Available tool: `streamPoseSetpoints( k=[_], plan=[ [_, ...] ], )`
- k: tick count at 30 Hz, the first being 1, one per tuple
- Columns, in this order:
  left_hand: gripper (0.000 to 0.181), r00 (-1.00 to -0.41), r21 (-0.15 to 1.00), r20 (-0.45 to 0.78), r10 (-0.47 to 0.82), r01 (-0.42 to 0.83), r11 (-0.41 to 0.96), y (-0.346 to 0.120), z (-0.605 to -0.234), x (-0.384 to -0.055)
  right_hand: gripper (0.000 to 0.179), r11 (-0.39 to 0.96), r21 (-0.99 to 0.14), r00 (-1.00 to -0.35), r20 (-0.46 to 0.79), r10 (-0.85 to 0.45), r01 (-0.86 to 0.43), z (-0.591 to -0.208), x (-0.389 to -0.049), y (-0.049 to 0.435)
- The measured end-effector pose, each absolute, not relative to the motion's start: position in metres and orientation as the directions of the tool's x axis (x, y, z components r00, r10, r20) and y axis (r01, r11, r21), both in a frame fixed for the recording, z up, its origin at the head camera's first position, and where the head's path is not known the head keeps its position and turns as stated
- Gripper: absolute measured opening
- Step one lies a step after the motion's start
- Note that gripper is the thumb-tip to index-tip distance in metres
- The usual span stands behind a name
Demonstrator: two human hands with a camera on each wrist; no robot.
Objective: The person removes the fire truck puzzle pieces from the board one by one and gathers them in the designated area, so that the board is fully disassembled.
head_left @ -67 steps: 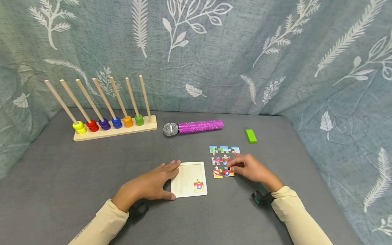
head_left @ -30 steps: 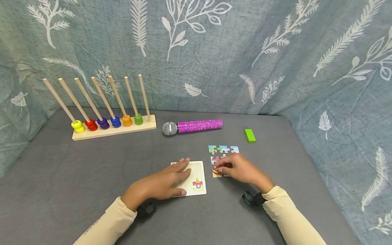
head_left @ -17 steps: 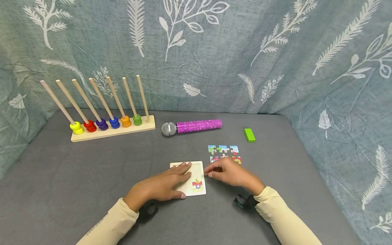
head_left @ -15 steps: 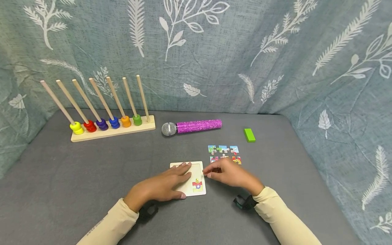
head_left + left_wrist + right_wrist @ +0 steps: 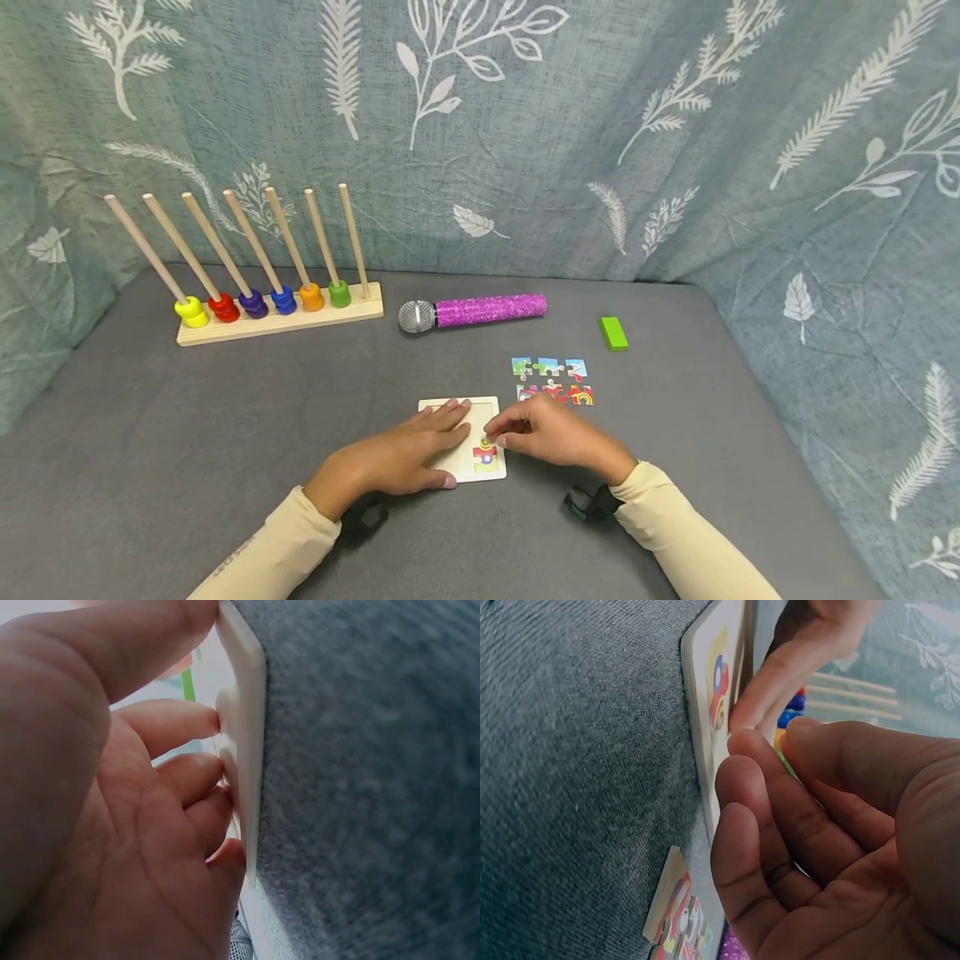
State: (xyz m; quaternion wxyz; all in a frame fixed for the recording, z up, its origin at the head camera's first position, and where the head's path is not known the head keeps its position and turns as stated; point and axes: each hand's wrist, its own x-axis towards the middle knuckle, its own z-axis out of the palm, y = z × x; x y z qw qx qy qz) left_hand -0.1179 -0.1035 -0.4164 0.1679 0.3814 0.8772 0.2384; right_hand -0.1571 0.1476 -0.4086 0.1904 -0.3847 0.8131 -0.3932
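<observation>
A square wooden puzzle tray (image 5: 462, 478) lies on the table with one red-and-yellow puzzle piece (image 5: 486, 457) in its near right corner. My left hand (image 5: 405, 454) rests across its left side, fingers stretched out; in the left wrist view the fingertips touch the tray's (image 5: 251, 750) face. Over the right rim, my right hand (image 5: 551, 432) has thumb and index finger drawn together in a pinch, beside the corner piece. The puzzle piece between them is almost wholly hidden by the fingers. More puzzle pieces (image 5: 547, 367) lie in rows behind the right hand, which covers the nearest row.
A pink glitter microphone (image 5: 491, 311) lies behind the pieces, and a green block (image 5: 613, 334) sits to the right. At the back left stands a wooden peg rack (image 5: 281, 321) with coloured rings. A patterned cloth (image 5: 480, 167) hangs behind the grey table (image 5: 300, 392).
My right hand has moved left from the loose pieces to the tray's right side. My left hand slid from the tray's left edge further onto it, then stayed.
</observation>
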Motion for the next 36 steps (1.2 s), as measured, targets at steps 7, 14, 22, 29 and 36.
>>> streamPoseSetpoints(
  k=[7,14,22,29,36],
  plan=[
    [0.066,-0.658,0.551,-0.128,0.742,0.575,0.605,-0.1027,-0.4172,-0.1186,0.02,0.381,-0.798,-0.625,-0.008,-0.78,-0.466,-0.4106,-0.158,0.1452],
    [0.067,-0.667,0.552,-0.146,0.731,0.558,0.62,-0.1022,-0.4156,-0.1181,0.018,0.386,-0.791,-0.617,-0.014,-0.787,-0.475,-0.4121,-0.158,0.1414],
    [0.067,-0.67,0.549,-0.148,0.728,0.557,0.624,-0.1002,-0.4133,-0.1169,0.017,0.393,-0.801,-0.629,-0.027,-0.777,-0.451,-0.4106,-0.1566,0.141],
    [0.067,-0.67,0.551,-0.146,0.728,0.556,0.622,-0.0986,-0.4123,-0.1172,0.018,0.373,-0.771,-0.616,0.032,-0.787,-0.517,-0.41,-0.1555,0.1399],
    [0.066,-0.676,0.532,-0.167,0.718,0.552,0.642,-0.0964,-0.409,-0.1175,0.02,0.364,-0.737,-0.607,0.079,-0.791,-0.57,-0.4103,-0.1518,0.1375]
  ],
)
